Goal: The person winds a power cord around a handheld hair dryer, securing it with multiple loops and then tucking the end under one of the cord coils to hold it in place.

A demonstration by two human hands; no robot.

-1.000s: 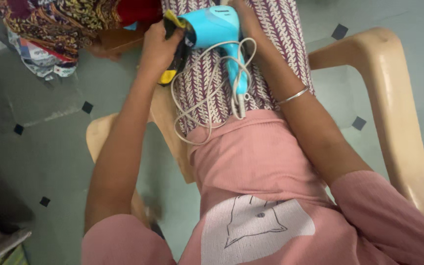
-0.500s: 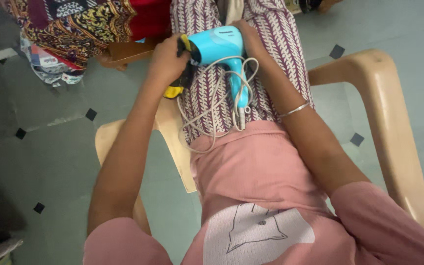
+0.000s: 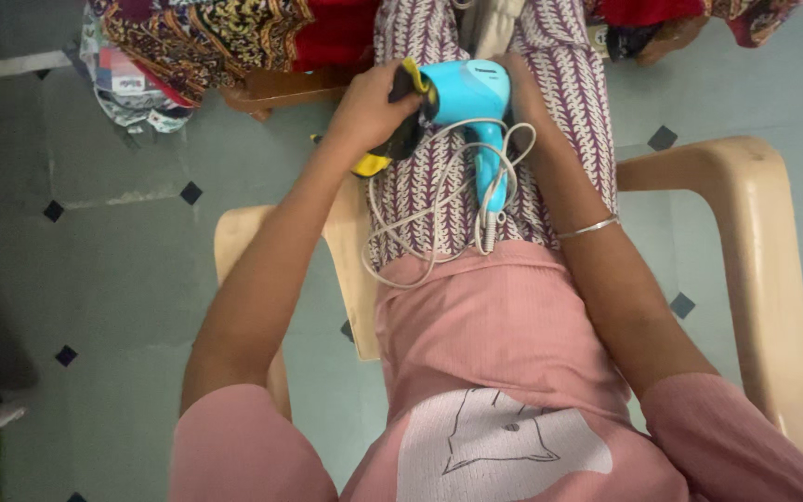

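Note:
A light blue hair dryer lies on my lap, on purple patterned trousers, its handle pointing toward me. Its grey cord loops loosely over my thighs. My left hand presses a yellow and black cloth against the dryer's nozzle end. My right hand grips the dryer's body from the far side. A thin silver bangle sits on my right forearm.
I sit in a beige plastic chair with wide armrests. A heap of patterned and red fabric rests on a low wooden stool beyond my knees. Grey-green floor tiles with dark diamond insets surround the chair.
The view has shifted, so the dryer and hands appear further right and lower. Both hands keep their hold; the cloth stays on the nozzle end.

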